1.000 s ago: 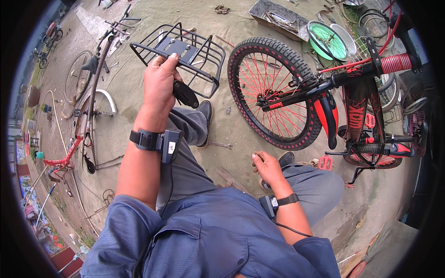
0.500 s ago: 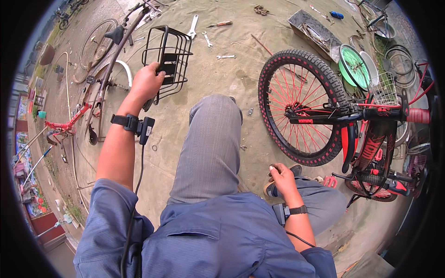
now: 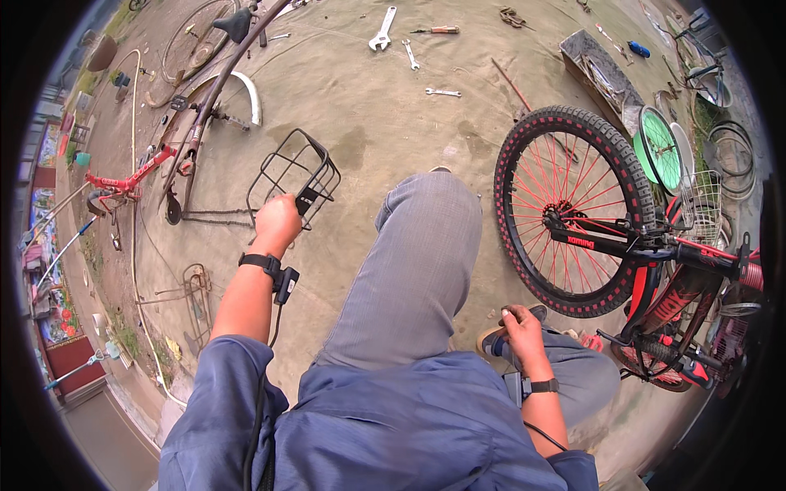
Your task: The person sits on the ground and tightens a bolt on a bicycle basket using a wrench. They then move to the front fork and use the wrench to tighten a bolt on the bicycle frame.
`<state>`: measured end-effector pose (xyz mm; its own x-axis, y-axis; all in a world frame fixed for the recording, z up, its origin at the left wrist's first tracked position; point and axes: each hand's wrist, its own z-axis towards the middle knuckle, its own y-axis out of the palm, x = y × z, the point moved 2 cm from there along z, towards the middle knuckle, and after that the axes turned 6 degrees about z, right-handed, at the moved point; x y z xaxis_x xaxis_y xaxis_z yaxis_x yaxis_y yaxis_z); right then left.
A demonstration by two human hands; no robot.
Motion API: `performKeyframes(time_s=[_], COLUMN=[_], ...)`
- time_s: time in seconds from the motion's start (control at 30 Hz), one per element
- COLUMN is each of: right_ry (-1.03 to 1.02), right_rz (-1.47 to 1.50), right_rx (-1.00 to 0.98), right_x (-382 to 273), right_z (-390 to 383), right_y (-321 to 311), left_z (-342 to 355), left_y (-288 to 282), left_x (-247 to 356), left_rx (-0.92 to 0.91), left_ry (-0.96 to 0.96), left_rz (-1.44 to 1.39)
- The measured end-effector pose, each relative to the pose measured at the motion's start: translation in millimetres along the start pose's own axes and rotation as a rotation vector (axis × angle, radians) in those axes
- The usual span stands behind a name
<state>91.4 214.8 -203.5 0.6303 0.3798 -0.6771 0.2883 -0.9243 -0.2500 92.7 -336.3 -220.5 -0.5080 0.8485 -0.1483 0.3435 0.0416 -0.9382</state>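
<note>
My left hand (image 3: 278, 222) is closed on the near edge of a black wire bicycle basket (image 3: 308, 199), beside its dark plate. The basket is tilted over the ground cloth, to the left of my bent knee; whether it touches the cloth I cannot tell. In front of my other leg, my right hand (image 3: 524, 334) has thumb and fingers pinched together, and anything between them is too small to make out. Nearest to that hand is a black and red bicycle (image 3: 583, 241) with a knobbly, red-spoked wheel.
Ahead lie an adjustable wrench (image 3: 382, 31), a screwdriver (image 3: 442, 29) and two spanners, one crosswise (image 3: 443, 92). A metal tray (image 3: 591, 78) of tools stands at the far right, near a green basin (image 3: 647, 151). Old bicycle frames, one red (image 3: 135, 178), and a pale mudguard (image 3: 253, 98) occupy the left.
My left hand has brought the basket nearer to me and tilted it differently. My right hand stays pinched near my leg. The whole view has shifted somewhat.
</note>
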Motion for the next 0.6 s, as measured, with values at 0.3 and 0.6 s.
performKeyframes(time_s=[0.3, 0.6], right_ry=[-0.012, -0.087], right_rz=[0.025, 0.042], right_rx=[-0.022, -0.052], right_x=[5, 4], right_z=[7, 3], right_y=[2, -1], left_z=[14, -43], left_y=[-15, -31], left_x=[10, 99], left_rx=[0.166, -0.013], left_ry=[-0.015, 0.05], left_rz=[-0.171, -0.687])
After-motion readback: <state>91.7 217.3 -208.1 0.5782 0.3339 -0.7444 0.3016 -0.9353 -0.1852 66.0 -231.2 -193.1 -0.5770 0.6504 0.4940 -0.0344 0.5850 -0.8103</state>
